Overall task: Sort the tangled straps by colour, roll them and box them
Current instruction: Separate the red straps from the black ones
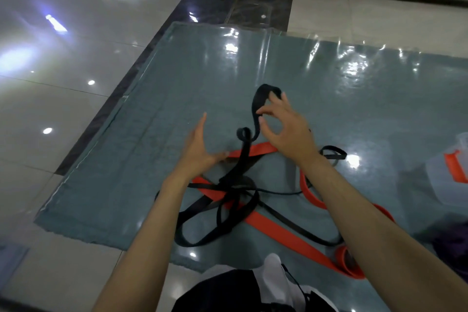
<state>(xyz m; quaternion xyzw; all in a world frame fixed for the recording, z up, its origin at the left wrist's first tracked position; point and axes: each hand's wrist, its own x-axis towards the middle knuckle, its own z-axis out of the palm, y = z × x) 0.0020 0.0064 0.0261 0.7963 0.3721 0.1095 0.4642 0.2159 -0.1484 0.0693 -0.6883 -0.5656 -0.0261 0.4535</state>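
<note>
Box (448, 180) (clear plastic) holds an orange strap (454, 166); right hand (288, 129) grip pinches black strap (258, 106), left hand (200, 149) spread.

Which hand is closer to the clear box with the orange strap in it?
Right. The right hand is mid-mat at the raised black strap, toward the box at the right edge; the left hand is farther left.
</note>
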